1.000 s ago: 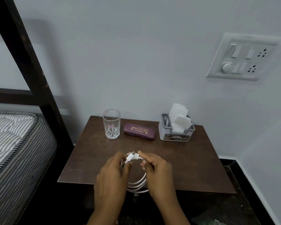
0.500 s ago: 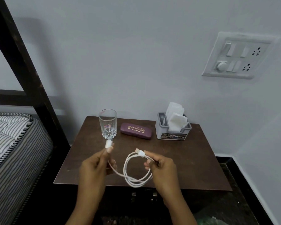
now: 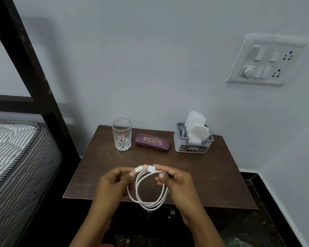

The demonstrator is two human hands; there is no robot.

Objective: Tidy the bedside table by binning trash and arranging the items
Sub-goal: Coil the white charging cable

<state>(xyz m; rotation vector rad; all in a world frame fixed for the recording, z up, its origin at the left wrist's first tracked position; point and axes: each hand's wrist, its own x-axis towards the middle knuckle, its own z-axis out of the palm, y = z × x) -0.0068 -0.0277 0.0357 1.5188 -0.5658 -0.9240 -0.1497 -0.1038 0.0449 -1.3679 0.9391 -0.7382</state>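
Left hand (image 3: pixel 114 182) and right hand (image 3: pixel 177 182), raised over the front edge of the bedside table (image 3: pixel 212 175), each pinch one plug end of a coiled white cable (image 3: pixel 150 202); tissue holder (image 3: pixel 193 146), spectacle case (image 3: pixel 152 142) and glass (image 3: pixel 121 134) line the back edge.

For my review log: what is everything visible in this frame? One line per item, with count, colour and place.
bedside table: 1, dark brown, against the wall beside the bed
glass: 1, clear, upright, table's back left
spectacle case: 1, purple, lying between glass and tissue holder
tissue holder: 1, grey, table's back right
tissues: count unclear, white, sticking out of the holder
cable: 1, white, coiled, held over the table's front edge
switch panel: 1, white, wall, upper right
mattress: 1, grey-and-white striped, left
bed frame: 1, dark, left
left hand: 1, pinches one cable end
right hand: 1, pinches the cable behind its USB plug
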